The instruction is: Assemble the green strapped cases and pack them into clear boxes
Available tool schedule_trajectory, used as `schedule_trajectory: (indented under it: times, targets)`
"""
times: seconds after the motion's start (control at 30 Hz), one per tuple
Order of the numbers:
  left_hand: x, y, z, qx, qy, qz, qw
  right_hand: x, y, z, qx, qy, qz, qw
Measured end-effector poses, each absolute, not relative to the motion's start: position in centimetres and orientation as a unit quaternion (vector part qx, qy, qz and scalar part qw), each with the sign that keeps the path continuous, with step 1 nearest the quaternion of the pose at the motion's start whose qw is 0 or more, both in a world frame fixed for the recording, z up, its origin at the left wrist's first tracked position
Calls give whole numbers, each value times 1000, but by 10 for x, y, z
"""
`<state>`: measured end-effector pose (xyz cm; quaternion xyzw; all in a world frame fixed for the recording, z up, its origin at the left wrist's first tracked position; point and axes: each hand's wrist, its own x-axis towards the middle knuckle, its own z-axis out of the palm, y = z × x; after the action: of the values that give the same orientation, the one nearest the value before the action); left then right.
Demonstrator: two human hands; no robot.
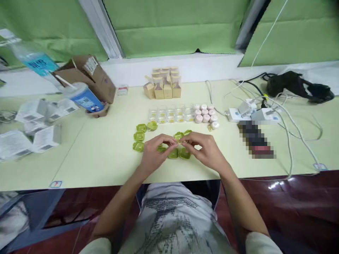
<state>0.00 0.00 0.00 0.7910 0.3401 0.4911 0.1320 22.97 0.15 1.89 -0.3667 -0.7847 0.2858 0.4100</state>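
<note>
My left hand (155, 152) and my right hand (205, 148) meet over a cluster of small green plastic cases (174, 152) on the pale table (106, 155). Both hands pinch with fingertips together around a small green case (179, 136) between them. More green cases (139, 137) lie in a column to the left of my left hand. Behind them stands a row of small clear boxes (169, 114) and a group of round pink-white pieces (205, 113).
Tan cardboard boxes (162, 86) are stacked at the back centre. A brown carton (87, 76), a blue-labelled cup (84, 97) and white packets (31, 127) lie left. A power strip (250, 113), cables and a black bag (296, 84) lie right.
</note>
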Motion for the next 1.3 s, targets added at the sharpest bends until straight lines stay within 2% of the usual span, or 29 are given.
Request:
schedule_trajectory:
  times: [0.13,0.2,0.27,0.43,0.67,0.8,0.9,0.97,1.03,1.13,1.3]
  targets:
    - [-42,25,-3,805,435,395,-86,268,18,12,-473,-792,206,325]
    - [-55,33,-6,815,484,296,-122,280,25,7,-527,-797,157,250]
    - [-61,37,-10,826,509,212,-118,286,29,5,-552,-793,134,219]
    - [-58,36,-13,819,552,93,-127,271,26,6,-515,-790,163,291]
    - [-50,34,-9,807,573,33,-138,251,23,1,-461,-807,186,318]
    - [-51,33,-8,808,566,72,-148,242,20,0,-430,-797,209,370]
    - [-46,24,1,810,524,226,-135,226,14,-3,-394,-774,259,422]
    - [-37,12,11,809,458,361,-71,214,10,-6,-355,-765,294,450]
    - [-27,-1,21,810,391,436,28,206,6,-8,-322,-765,305,467]
    - [-16,-13,28,815,339,459,99,203,0,-6,-312,-777,272,474]
    - [-22,-6,24,835,318,448,12,208,-5,2,-309,-801,272,434]
